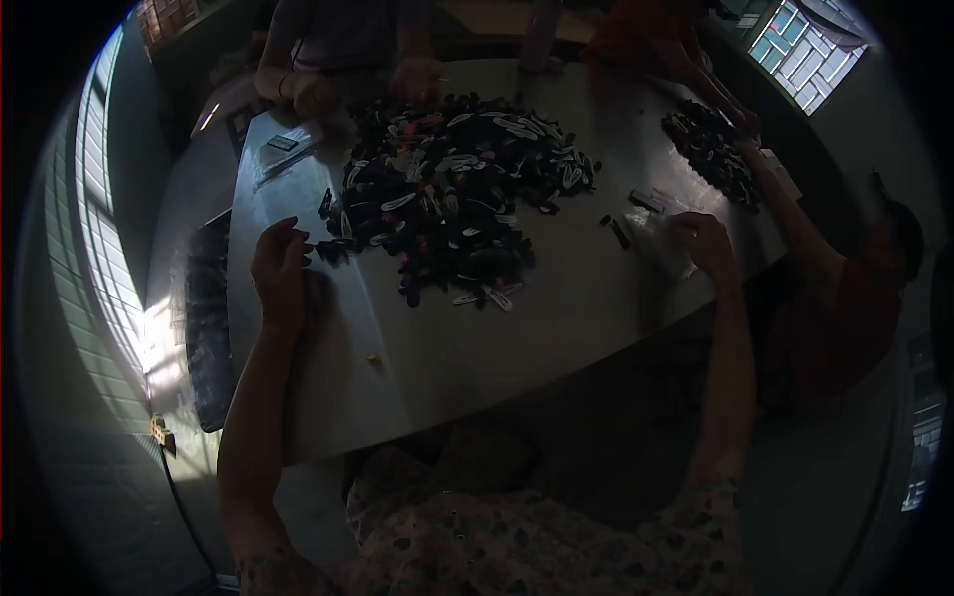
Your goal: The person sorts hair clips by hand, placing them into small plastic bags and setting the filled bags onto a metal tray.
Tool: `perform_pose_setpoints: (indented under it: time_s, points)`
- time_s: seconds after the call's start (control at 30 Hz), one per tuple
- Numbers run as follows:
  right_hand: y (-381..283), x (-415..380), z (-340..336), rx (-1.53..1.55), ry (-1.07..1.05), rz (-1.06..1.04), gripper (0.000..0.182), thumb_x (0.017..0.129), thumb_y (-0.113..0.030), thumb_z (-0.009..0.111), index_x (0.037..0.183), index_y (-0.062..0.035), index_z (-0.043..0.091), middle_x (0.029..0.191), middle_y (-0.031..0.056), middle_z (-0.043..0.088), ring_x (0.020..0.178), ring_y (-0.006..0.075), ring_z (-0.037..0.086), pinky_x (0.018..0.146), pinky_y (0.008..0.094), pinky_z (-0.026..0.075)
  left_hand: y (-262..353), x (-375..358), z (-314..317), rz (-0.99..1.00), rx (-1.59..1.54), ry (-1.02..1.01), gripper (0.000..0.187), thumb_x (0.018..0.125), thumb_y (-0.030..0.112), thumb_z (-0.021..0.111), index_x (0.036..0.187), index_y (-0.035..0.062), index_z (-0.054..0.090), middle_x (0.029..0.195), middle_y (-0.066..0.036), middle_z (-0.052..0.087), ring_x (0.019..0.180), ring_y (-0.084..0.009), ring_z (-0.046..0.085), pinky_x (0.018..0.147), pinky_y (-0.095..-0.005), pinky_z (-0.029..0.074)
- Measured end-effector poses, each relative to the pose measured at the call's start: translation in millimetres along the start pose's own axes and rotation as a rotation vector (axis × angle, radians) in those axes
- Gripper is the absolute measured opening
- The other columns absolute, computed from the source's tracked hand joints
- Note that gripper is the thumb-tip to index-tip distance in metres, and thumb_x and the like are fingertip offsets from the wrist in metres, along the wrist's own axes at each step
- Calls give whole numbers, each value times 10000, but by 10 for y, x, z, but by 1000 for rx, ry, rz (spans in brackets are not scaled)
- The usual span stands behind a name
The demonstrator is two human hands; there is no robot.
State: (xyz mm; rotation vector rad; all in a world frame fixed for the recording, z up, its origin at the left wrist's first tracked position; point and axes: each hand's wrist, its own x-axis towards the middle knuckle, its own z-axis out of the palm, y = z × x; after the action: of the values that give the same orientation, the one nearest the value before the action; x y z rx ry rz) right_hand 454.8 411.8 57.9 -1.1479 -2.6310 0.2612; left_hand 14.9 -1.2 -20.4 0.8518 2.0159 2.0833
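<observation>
A wide, dark heap of what look like snap hair clips lies in the middle of the table, with pale oval clips showing among the black ones. At the heap's left edge is my left hand, its fingers bent and apart, close to a few dark pieces. On the other side, my right hand has its fingers curled together beside a shiny clear plastic bag. Whether anything sits in those fingers is too dark to make out. Small dark clips lie left of the bag.
The table has a curved front edge near my body. A small yellowish piece lies on it. Across from me, a person's hands are over the heap. Another person's arm reaches to a second pile. Plastic bags lie far left.
</observation>
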Motion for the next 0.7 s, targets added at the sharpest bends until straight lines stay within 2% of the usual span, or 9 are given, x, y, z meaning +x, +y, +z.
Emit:
perform_pose_setpoints:
  time_s: [0.1,0.2,0.27,0.4,0.47,0.7]
  points:
    - [110,56,26,98,18,35,259,834,-164,678,1072,-80,736,1028,132,730,967,255,701,875,363,537,30,4,3,-12,20,-4,302,925,54,561,1224,31,598,1011,-62,649,873,-141,623,745,-263,488]
    - [269,117,79,229,1,15,266,856,-206,688,1068,-53,735,993,129,735,932,222,704,850,332,534,40,-3,9,-26,18,-11,299,925,53,560,1220,33,602,1007,-60,650,870,-137,623,744,-263,489]
    - [314,113,113,410,-61,95,286,890,-250,681,1063,-28,735,959,100,738,894,172,688,821,304,521,40,-9,4,-30,19,-14,296,925,54,560,1217,34,605,1004,-59,651,865,-135,623,745,-264,490]
    - [83,-2,-36,519,-68,232,280,940,-233,651,1089,-10,729,988,80,742,894,152,687,846,291,523,48,-3,15,-9,37,-30,288,926,60,564,1208,28,608,995,-59,656,861,-131,629,745,-267,495]
    - [235,4,60,615,14,206,318,922,-281,662,1072,-10,732,954,63,738,858,128,662,775,273,507,44,-1,23,1,34,-39,286,926,61,566,1207,26,608,991,-59,658,858,-131,632,743,-267,497]
    - [305,118,134,703,247,218,290,921,-227,657,1087,2,721,952,80,749,850,148,696,771,283,536,68,-12,75,60,39,-24,266,927,63,581,1185,11,614,939,-56,665,827,-124,635,713,-258,500]
